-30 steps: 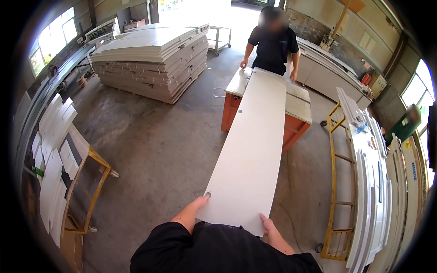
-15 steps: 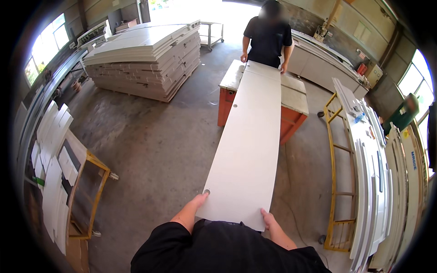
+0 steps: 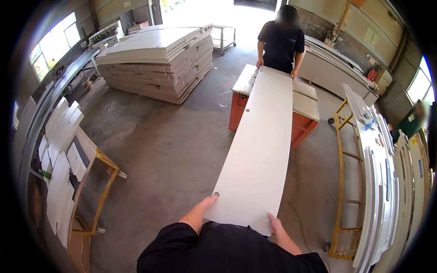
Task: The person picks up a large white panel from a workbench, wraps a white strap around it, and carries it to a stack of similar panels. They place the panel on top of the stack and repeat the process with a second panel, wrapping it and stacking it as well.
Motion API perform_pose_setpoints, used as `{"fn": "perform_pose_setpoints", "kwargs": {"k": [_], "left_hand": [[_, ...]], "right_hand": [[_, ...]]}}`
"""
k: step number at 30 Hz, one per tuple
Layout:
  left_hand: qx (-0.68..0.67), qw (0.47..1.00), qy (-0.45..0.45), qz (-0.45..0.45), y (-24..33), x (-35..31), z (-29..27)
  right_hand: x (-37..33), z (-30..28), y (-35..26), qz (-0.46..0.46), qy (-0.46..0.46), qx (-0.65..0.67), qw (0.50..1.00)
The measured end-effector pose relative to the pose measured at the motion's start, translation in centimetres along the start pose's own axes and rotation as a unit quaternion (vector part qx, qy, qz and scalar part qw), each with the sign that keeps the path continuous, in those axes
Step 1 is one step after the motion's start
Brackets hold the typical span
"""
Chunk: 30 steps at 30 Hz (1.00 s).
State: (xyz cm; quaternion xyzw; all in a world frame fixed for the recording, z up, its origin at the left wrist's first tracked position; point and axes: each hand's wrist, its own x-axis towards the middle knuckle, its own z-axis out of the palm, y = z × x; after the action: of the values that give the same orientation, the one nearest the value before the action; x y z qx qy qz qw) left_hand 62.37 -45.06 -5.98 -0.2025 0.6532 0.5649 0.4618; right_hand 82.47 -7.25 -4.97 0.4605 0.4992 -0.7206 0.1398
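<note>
A long white panel (image 3: 255,150) stretches away from my body, its near end held level at my waist. My left hand (image 3: 209,201) grips its left edge beside a round hole, thumb on top and fingers hidden underneath. On the right edge near the corner, my right hand (image 3: 274,224) is closed in the same way. The panel's far part rests over an orange worktable (image 3: 304,126) with a pale top. A co-worker (image 3: 280,45) in a dark shirt stands behind that table, both hands at the panel's far end.
At the far left rises a tall stack of white panels (image 3: 154,68). A yellow-framed cart (image 3: 107,191) with white strips stands on my left. Another yellow-framed cart (image 3: 343,200) carries long white boards (image 3: 378,182) on my right. A cable (image 3: 299,218) lies on the floor.
The whole scene has shifted right and slightly down in the view. My hands keep their hold on the panel, and the co-worker remains at its far end.
</note>
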Motion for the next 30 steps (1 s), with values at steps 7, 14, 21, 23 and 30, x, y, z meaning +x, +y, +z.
{"fn": "perform_pose_setpoints", "kwargs": {"k": [7, 14, 21, 23, 30], "left_hand": [[0.013, 0.998, 0.052, 0.024, -1.4, 0.8, -0.5], [-0.031, 0.999, -0.007, 0.014, -1.3, -0.7, -0.7], [-0.110, 0.992, -0.034, -0.046, -6.7, -4.3, -0.5], [-0.124, 0.991, -0.038, -0.036, -7.7, -4.0, -0.9], [-0.079, 0.996, -0.003, -0.038, -6.7, -5.0, -0.3]], "right_hand": [[-0.7, 0.2, 0.8, 0.010, -0.020, 0.035, 0.999], [-1.7, 0.1, 0.1, 0.065, -0.018, 0.052, 0.996], [-0.6, 0.3, 1.0, 0.003, 0.028, 0.000, 1.000], [0.3, -0.4, 1.2, 0.014, -0.006, 0.020, 1.000], [-2.4, 1.2, -0.3, 0.019, 0.031, -0.019, 0.999]]}}
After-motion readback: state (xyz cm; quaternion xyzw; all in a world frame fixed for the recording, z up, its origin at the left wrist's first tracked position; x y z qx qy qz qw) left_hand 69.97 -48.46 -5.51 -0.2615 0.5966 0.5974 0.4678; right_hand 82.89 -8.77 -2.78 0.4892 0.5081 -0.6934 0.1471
